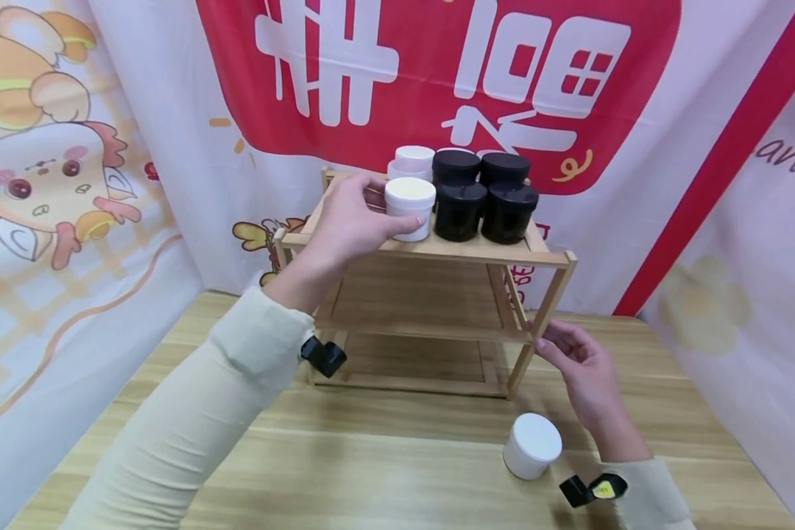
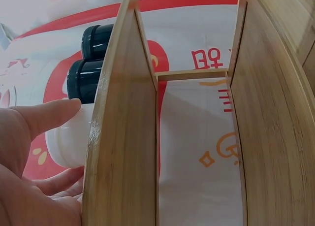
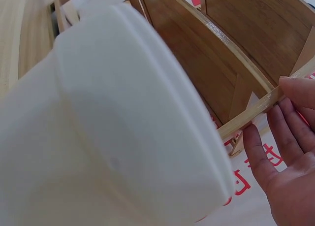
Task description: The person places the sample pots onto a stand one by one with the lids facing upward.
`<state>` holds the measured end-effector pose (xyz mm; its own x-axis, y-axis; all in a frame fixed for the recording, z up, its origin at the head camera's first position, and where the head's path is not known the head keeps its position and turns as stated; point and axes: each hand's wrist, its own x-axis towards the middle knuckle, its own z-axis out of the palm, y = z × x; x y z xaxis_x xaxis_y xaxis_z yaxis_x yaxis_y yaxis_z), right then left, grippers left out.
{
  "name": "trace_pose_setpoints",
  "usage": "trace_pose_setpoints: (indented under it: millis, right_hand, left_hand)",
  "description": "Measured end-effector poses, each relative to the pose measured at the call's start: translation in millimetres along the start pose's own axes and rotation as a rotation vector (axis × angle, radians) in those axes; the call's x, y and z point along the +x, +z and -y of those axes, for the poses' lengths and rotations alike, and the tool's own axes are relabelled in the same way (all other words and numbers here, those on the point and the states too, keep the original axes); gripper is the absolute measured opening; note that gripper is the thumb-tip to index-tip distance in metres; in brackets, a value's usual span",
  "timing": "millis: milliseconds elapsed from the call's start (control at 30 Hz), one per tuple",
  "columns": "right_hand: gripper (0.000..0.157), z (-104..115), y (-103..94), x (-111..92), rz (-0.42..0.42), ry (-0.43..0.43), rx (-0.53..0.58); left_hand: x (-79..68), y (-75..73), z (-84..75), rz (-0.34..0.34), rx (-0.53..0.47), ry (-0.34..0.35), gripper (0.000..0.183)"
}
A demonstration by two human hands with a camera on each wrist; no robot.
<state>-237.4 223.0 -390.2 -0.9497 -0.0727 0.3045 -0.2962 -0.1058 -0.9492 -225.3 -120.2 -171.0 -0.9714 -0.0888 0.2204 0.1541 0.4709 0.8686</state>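
On the top board of a three-tier wooden shelf rack point(image 1: 437, 252), my left hand point(image 1: 361, 217) grips a white screw-lid jar point(image 1: 408, 210) at the front left. The left wrist view shows the thumb on one side of this jar point(image 2: 69, 140) and fingers under the other. Low on the rack's right side, my right hand point(image 1: 579, 368) pinches the wooden post point(image 3: 256, 110) between thumb and fingers. Another white jar point(image 1: 532, 445) stands on the table near the right wrist; it looms large in the right wrist view.
Black jars point(image 1: 460, 211) stand beside the held jar, with more black and white jars point(image 1: 414, 158) behind them. The rack's middle shelf point(image 1: 424, 294) and bottom shelf point(image 1: 417, 361) sit below. A printed cloth point(image 1: 238, 147) hangs behind the wooden table point(image 1: 371, 471).
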Motion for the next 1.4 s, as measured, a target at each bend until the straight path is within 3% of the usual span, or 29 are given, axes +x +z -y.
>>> trace_pose_setpoints:
  millis: [500, 1400]
  right_hand:
    - [0.026, 3, 3.4, -1, -0.038, 0.036, -0.017]
    - [0.027, 0, 0.7, -1, -0.010, 0.014, -0.021]
  left_hand:
    - [0.1, 7.6, -1.8, -0.021, 0.005, 0.019, 0.069]
    - [-1.5, 11.5, 1.3, -0.072, 0.025, 0.013, 0.069]
